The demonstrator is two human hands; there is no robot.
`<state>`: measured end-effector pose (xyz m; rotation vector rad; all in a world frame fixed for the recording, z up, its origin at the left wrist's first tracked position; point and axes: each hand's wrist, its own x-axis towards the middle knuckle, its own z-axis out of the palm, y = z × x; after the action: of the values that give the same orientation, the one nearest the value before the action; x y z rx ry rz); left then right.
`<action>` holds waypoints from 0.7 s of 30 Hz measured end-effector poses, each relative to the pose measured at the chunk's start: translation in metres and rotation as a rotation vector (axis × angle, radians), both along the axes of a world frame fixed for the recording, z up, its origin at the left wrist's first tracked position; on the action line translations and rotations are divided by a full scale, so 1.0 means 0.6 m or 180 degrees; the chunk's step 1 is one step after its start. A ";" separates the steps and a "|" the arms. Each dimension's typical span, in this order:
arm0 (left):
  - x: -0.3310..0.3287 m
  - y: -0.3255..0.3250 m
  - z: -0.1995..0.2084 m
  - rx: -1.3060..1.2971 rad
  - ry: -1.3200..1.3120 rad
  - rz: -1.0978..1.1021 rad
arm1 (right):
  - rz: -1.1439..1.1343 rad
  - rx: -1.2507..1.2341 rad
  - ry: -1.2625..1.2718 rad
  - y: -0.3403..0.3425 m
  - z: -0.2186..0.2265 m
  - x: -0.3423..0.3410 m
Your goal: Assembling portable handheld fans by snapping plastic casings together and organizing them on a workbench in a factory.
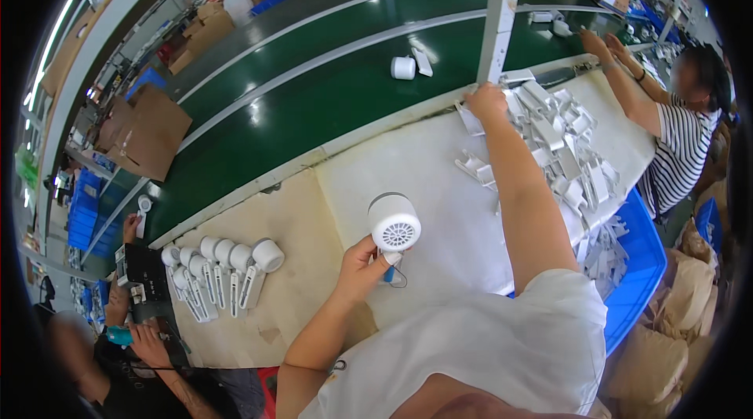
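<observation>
My left hand [361, 268] is closed around the lower end of a white round fan head [394, 223], whose slotted grille faces up. A thin dark wire and a small blue part [389, 275] show just below it. With the arm stretched forward, my right hand [488, 102] has its fingers curled at a white plastic shell piece [471, 119], beside the foot of the white post. Part of the grip is hidden by the hand itself. A heap of white plastic handle shells [553, 132] lies right of that hand.
Several white fan units with handles [227, 266] lie in a row at left. Beyond the table runs a green conveyor belt [314, 97] carrying white parts [403, 67]. A blue bin [639, 262] stands at right. A co-worker sits at each side; the left one holds a teal tool [120, 335].
</observation>
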<state>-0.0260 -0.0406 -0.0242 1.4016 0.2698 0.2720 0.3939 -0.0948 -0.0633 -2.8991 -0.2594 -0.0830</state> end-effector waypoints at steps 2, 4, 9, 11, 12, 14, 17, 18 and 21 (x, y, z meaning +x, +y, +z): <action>-0.013 0.007 -0.006 0.0202 0.0003 0.0331 | 0.0372 0.0355 0.0309 -0.002 -0.006 0.030; -0.007 0.024 0.003 -0.0002 -0.0005 0.0487 | 0.0490 0.0759 -0.0005 -0.020 -0.027 0.057; 0.024 0.059 0.003 -0.1028 -0.0369 0.0956 | 0.1349 0.3682 0.1624 -0.042 0.072 -0.108; 0.036 0.067 0.003 -0.1369 -0.0605 0.0998 | 0.1900 0.3737 0.2503 -0.055 0.092 -0.211; 0.038 0.065 0.002 -0.1375 -0.0608 0.1057 | 0.2240 0.3282 0.2472 -0.056 0.099 -0.256; 0.040 0.059 0.002 -0.1648 -0.0721 0.1429 | 0.3041 0.2794 0.1923 -0.052 0.117 -0.355; 0.034 0.051 -0.010 -0.1690 -0.0894 0.1659 | 0.3897 0.2092 -0.0617 -0.044 0.157 -0.453; 0.034 0.050 -0.015 -0.1686 -0.0960 0.1775 | 0.3887 0.2105 -0.0629 -0.039 0.158 -0.472; 0.030 0.039 -0.023 -0.1603 -0.1206 0.1871 | 0.3746 0.1745 -0.0957 -0.022 0.150 -0.505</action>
<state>-0.0080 -0.0173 -0.0378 0.7269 0.3992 0.8797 0.0907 -0.1081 0.0270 -1.8077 -1.6054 -0.3119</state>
